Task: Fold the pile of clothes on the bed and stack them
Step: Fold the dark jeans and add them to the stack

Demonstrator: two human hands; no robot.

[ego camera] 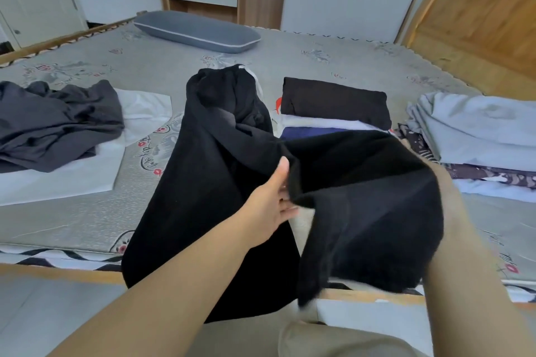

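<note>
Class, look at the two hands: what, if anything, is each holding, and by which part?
The left hand grips the black garment at a folded edge near its middle. The right hand is hidden under the lifted cloth, so its hold cannot be told.

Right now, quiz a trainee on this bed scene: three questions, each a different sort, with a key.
1. True or false: the black garment is already on the folded stack.
2. Which hand's grip is hidden under fabric? A left, B right.
3. Fill in: the unfolded dark grey pile lies to the person's ____.

Key: 1 false, the left hand holds it. 2 B, the right hand is not visible. 3 left.
</note>
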